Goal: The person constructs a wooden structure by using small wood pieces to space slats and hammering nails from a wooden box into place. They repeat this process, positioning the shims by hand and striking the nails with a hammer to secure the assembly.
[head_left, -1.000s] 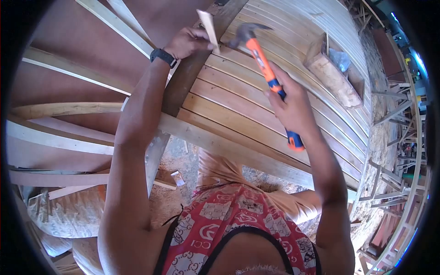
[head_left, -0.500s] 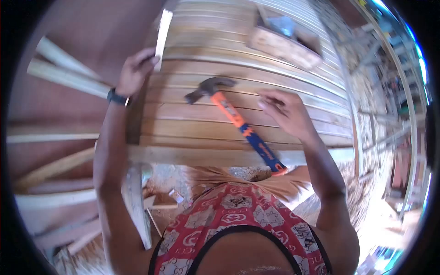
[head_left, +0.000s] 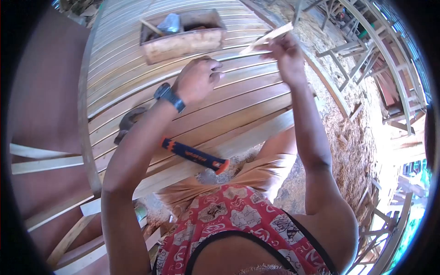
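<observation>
My right hand (head_left: 286, 52) pinches a short, pale wood strip (head_left: 268, 39) above the far right side of the slatted wooden tabletop (head_left: 238, 98). Over the middle of the slats, my left hand (head_left: 196, 79) has loosely bent fingers that stand apart, with nothing visible in them. A watch is on its wrist. Under my left forearm lies a claw hammer (head_left: 195, 155), its blue and orange grip pointing toward me. The forearm hides part of its handle, and its dark head shows on the other side.
An open wooden box (head_left: 183, 44) with a divider stands beyond my left hand, holding a blue-white plastic bag (head_left: 169, 23) and a stick. Wooden strips (head_left: 46, 162) lie at the left. Wood shavings (head_left: 341, 156) cover the ground at right, near wooden frames (head_left: 353, 59).
The wood strip has passed from my left hand to my right. My view has turned rightward; the box now appears farther left, and my left forearm crosses over the hammer.
</observation>
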`<state>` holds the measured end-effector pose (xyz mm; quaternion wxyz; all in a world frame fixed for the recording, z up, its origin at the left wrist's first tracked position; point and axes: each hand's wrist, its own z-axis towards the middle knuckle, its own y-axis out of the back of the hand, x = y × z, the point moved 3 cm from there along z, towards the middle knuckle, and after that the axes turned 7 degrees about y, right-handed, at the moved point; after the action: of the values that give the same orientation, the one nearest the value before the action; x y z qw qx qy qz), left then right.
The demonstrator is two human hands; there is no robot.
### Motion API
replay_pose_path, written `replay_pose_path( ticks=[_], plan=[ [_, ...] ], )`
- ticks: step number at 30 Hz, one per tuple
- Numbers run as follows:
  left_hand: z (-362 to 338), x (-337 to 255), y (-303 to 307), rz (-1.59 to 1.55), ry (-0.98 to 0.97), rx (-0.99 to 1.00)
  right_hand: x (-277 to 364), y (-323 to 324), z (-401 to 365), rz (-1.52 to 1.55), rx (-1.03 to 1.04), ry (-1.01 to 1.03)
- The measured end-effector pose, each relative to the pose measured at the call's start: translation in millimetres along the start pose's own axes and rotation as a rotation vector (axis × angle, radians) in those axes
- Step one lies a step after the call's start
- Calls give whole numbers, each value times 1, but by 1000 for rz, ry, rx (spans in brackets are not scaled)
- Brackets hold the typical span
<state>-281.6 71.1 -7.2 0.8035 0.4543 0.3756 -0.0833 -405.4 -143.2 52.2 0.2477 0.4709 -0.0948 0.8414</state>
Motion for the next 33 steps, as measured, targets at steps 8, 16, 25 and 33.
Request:
replay_pose_path(
  ticks=[8,16,25,33],
  plan=[
    [112,24,-88,350,-28,29,-101,150,67,-356,117,-207],
    [134,14,-107,496,244,-107,-152,160,71,-148,75,-195],
    [129,26,-114,605,173,-171,-146,157,67,-211,67,-206],
    [130,31,-115,632,151,-163,-158,155,61,-313,113,-304]
  ],
)
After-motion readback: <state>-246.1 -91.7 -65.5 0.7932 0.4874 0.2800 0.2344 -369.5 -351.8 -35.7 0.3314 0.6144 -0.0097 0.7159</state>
